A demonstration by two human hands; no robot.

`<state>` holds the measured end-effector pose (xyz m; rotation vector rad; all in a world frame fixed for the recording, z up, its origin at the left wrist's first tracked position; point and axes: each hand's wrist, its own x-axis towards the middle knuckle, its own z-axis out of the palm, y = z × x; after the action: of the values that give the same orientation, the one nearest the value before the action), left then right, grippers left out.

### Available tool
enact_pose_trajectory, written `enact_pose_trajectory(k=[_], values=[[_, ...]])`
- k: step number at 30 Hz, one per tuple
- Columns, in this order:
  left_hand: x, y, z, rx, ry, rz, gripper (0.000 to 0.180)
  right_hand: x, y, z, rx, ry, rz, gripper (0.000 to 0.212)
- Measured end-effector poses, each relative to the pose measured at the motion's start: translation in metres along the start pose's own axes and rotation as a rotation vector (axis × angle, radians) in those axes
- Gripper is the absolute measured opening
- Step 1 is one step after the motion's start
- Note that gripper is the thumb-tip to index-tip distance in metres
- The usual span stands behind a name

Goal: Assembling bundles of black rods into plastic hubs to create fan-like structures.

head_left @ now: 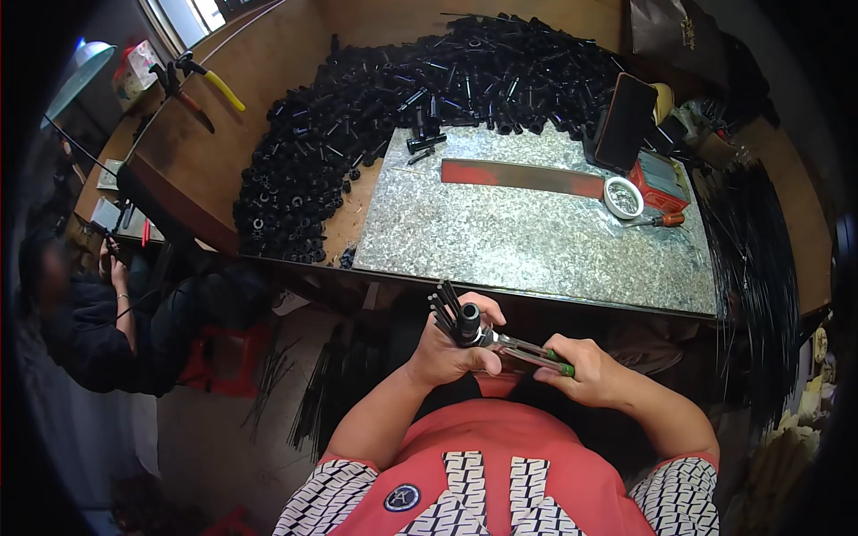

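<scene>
In front of my red shirt, my left hand is closed round a black tubular piece, its round open end facing up. A bunch of thin black rods sticks up beside it from the same hand. My right hand grips the green handles of a pair of metal pliers. The jaws reach the left hand, right beside the tubular piece. Whether they bite on it is hidden by the fingers.
Black tubular parts lie in a large heap behind a speckled board. On the board are a reddish-brown bar, a white bowl, a screwdriver and a propped phone. Long black rods hang at right. Another person sits left.
</scene>
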<state>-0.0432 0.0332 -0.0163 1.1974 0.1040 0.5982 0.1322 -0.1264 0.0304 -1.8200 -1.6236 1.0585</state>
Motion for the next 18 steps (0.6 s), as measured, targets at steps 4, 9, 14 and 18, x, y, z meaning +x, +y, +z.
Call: enact_pose_trajectory(k=[4,9,14,18], values=[[-0.003,0.001,-0.006,-0.005,0.035,0.009,0.070,0.006,0.005,0.009,-0.007,0.096,-0.078,0.026],[-0.003,0.000,-0.009,-0.050,0.074,-0.010,0.070,0.008,0.010,0.009,-0.073,0.159,-0.062,0.022],[-0.003,-0.005,-0.019,-0.053,0.021,0.012,0.066,0.004,0.013,-0.019,-0.170,0.487,-0.183,0.014],[-0.004,-0.010,-0.020,-0.043,0.057,0.048,0.068,0.011,0.021,-0.072,-0.334,0.739,-0.140,0.010]])
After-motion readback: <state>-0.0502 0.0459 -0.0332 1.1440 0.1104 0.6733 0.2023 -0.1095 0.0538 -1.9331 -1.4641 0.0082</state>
